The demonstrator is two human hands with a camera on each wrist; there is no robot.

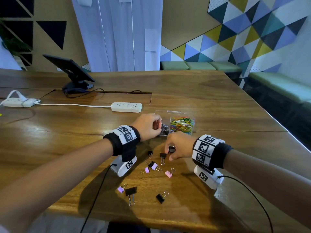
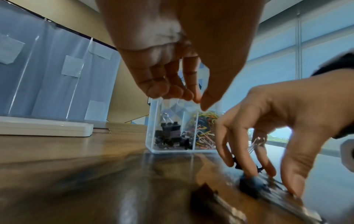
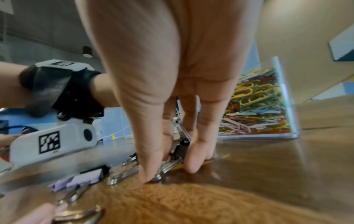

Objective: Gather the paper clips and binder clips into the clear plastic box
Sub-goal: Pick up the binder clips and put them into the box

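Observation:
The clear plastic box [image 1: 175, 113] stands mid-table with two compartments. Its right one holds coloured paper clips [image 1: 182, 124], its left one black binder clips [image 2: 170, 136]. My left hand [image 1: 157, 127] hovers over the left compartment, fingertips [image 2: 197, 99] bunched and pointing down, with nothing between them. Just in front of the box, my right hand [image 1: 170, 151] reaches down to the table and pinches a black binder clip [image 3: 179, 150] between thumb and fingers. Several loose binder clips lie nearer me, among them black ones [image 1: 131, 191] [image 1: 159, 198] and pink ones [image 1: 168, 174] [image 1: 120, 189].
A white power strip [image 1: 126, 107] lies behind the box, another [image 1: 18, 102] at far left. A dark tablet on a stand [image 1: 70, 69] sits at the back left. The table's near edge [image 1: 151, 221] runs below the clips. Black cables trail from both wrist cameras.

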